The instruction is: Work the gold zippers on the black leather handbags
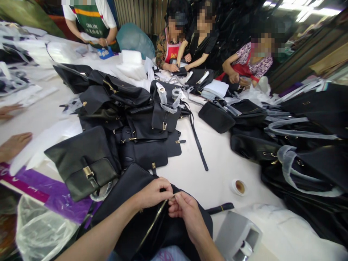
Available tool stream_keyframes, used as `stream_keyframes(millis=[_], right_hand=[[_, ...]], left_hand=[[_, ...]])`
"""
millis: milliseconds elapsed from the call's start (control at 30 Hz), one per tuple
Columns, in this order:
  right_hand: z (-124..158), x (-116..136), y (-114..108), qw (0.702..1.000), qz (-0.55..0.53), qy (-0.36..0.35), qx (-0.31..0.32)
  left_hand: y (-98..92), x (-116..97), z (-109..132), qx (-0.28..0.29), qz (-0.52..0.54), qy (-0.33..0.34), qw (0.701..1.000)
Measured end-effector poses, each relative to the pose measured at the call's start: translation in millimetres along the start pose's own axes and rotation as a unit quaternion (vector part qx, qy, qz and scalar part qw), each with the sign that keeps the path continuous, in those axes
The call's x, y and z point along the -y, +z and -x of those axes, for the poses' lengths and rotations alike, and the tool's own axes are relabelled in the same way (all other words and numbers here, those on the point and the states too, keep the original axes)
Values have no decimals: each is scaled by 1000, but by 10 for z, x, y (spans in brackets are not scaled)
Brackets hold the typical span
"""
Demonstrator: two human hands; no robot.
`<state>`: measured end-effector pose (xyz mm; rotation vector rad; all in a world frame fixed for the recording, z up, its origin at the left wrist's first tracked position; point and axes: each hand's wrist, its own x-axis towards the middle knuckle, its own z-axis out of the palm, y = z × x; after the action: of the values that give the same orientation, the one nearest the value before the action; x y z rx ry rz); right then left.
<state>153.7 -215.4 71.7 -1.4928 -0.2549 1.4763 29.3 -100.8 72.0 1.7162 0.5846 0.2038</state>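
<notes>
A black bag (123, 192) lies in front of me with its gold-toothed zipper (153, 224) running down toward me. My left hand (154, 192) is closed in a pinch at the zipper's upper end. Close against it, my right hand (186, 210) pinches the same end from the right, its fingers curled. A small light or metallic bit shows between the fingertips, too small to make out fully. To the left rests a black backpack (84, 166) with a gold clasp. A black strap (220, 208) sticks out to the right of the bag.
Black bags (146, 127) pile up ahead, with more (304, 170) at right. A small cup of brown liquid (239, 187) and a grey tape dispenser (236, 235) stand at right. Another person's hand (16, 146) rests at left. Several people work across the table (201, 156).
</notes>
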Motion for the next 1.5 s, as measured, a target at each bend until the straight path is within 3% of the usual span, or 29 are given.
stream_keyframes(millis=[100, 200, 333, 567, 700, 867, 1167, 1233, 1367, 1433, 1500], right_hand=[[-23, 3, -9, 999, -22, 23, -1], [-45, 2, -1, 999, -25, 22, -9], [-99, 34, -7, 1000, 8, -9, -4], [-226, 249, -153, 995, 81, -50, 1], [-211, 223, -174, 997, 69, -30, 8], [-191, 156, -102, 999, 45, -18, -14], [-197, 124, -13, 992, 90, -42, -72], [-199, 123, -41, 995, 74, -27, -62], [-215, 106, -91, 999, 41, -9, -31], [-234, 78, -74, 999, 22, -16, -37], [-254, 39, -32, 998, -6, -19, -59]], left_hand=[[-132, -36, -1, 78, -25, 50, 995], [-191, -17, -30, 80, -59, 47, 994], [-175, 60, -116, 92, -26, 39, 995], [-86, 60, -317, 28, 39, -11, 999], [-60, 59, -304, 43, 72, -23, 996], [-34, 107, -249, 21, 85, -64, 994], [214, 105, -258, -91, 15, -126, 988], [164, 90, -252, -75, 26, -113, 990], [-66, 84, -196, 64, 77, 0, 995], [-125, 101, -170, 59, 62, 28, 996], [-107, 127, -160, 20, 55, 15, 998]])
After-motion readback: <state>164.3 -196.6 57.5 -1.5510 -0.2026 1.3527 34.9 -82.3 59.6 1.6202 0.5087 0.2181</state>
